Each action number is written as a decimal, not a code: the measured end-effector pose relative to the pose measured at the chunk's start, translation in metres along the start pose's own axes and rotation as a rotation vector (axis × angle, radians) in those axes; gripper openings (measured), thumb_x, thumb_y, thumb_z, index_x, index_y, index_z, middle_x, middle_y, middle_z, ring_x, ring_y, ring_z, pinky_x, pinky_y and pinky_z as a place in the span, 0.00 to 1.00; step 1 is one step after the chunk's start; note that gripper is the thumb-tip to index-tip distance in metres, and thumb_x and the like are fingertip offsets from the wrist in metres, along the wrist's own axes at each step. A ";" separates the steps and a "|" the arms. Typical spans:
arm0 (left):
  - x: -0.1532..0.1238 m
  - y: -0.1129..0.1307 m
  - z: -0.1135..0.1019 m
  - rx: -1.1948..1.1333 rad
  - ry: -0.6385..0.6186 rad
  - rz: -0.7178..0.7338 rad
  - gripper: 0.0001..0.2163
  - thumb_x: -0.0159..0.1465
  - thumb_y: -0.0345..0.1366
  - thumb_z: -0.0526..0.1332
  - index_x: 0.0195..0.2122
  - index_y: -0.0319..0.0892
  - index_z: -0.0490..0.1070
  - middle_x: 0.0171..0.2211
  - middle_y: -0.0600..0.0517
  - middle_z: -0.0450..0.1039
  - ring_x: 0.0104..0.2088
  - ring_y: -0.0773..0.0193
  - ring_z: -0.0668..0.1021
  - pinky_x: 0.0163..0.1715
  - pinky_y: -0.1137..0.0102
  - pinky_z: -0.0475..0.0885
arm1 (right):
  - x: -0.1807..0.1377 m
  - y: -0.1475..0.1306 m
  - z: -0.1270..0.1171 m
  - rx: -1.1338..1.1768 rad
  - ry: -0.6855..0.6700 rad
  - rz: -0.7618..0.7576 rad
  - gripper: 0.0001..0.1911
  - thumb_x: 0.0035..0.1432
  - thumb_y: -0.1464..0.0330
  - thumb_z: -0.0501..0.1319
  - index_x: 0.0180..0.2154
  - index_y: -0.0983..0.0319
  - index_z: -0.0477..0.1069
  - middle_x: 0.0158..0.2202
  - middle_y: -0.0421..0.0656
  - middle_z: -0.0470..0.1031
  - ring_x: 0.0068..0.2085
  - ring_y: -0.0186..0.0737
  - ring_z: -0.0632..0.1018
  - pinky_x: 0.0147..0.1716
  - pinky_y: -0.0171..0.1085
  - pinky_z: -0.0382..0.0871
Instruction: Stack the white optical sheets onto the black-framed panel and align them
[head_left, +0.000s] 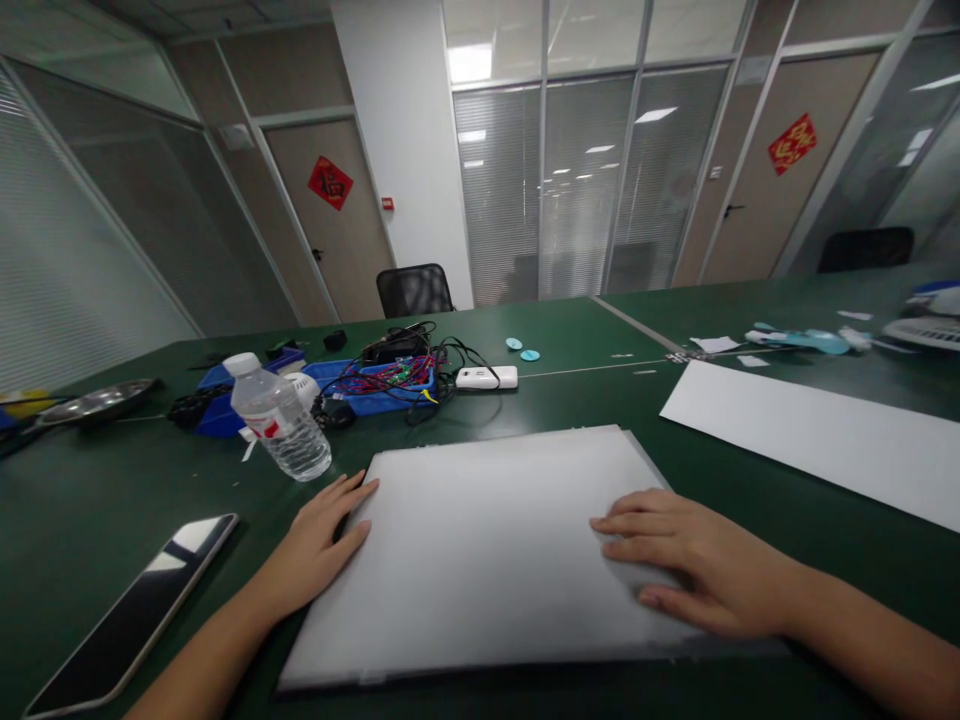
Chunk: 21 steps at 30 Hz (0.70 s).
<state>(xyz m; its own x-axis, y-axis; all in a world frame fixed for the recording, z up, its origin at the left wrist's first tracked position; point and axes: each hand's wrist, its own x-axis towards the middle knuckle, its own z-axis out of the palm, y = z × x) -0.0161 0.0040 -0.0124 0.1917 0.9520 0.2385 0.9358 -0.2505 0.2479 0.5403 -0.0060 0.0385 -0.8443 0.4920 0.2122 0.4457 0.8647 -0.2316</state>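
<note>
A flat, light-grey rectangular slab (480,560) lies on the green table before me; whether it is a board, a thin box or a closed laptop I cannot tell. My left hand (322,545) rests along its left edge, fingers stretched out over the border. On the right part of its top lies my right hand (686,555), palm down with the fingers spread. Neither hand grips anything. Beyond my left fingers stands a clear plastic water bottle (289,430) with a white cap. A smartphone (135,610) lies screen up left of my left forearm.
Behind the slab, a blue tray (394,403) holds tangled wires, with a white power strip-like device (486,378) beside it. A white board (825,430) lies at the right. A metal pan-like dish (97,402) sits far left. A black chair (415,290) stands across the table.
</note>
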 end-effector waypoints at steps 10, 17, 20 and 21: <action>0.000 0.001 -0.001 0.016 0.024 -0.006 0.26 0.72 0.50 0.54 0.68 0.50 0.73 0.72 0.46 0.68 0.71 0.42 0.70 0.69 0.41 0.66 | 0.007 -0.004 -0.006 0.092 -0.014 0.006 0.29 0.65 0.59 0.67 0.66 0.50 0.73 0.67 0.46 0.72 0.66 0.53 0.75 0.66 0.54 0.71; -0.003 -0.007 0.006 0.023 0.088 0.016 0.25 0.71 0.44 0.54 0.67 0.53 0.74 0.70 0.50 0.70 0.70 0.44 0.72 0.67 0.45 0.70 | 0.005 -0.003 -0.007 0.152 -0.018 0.039 0.29 0.65 0.60 0.67 0.67 0.47 0.72 0.68 0.45 0.71 0.67 0.53 0.74 0.66 0.54 0.71; -0.003 -0.007 0.005 0.032 0.090 0.025 0.25 0.69 0.44 0.55 0.66 0.54 0.75 0.70 0.50 0.71 0.69 0.44 0.73 0.67 0.46 0.70 | 0.003 0.000 -0.005 0.151 -0.033 0.062 0.29 0.65 0.60 0.67 0.67 0.47 0.73 0.68 0.46 0.71 0.67 0.55 0.73 0.66 0.56 0.71; -0.003 -0.006 0.004 0.035 0.093 0.022 0.25 0.69 0.45 0.56 0.66 0.54 0.75 0.70 0.49 0.71 0.69 0.44 0.73 0.67 0.46 0.70 | 0.003 0.001 -0.004 0.141 -0.040 0.069 0.28 0.66 0.60 0.67 0.67 0.47 0.73 0.68 0.45 0.71 0.67 0.55 0.74 0.66 0.57 0.71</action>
<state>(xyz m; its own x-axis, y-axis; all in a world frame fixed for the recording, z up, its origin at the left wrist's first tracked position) -0.0207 0.0037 -0.0182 0.1858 0.9254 0.3304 0.9416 -0.2638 0.2093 0.5398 -0.0031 0.0428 -0.8254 0.5432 0.1541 0.4593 0.8047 -0.3762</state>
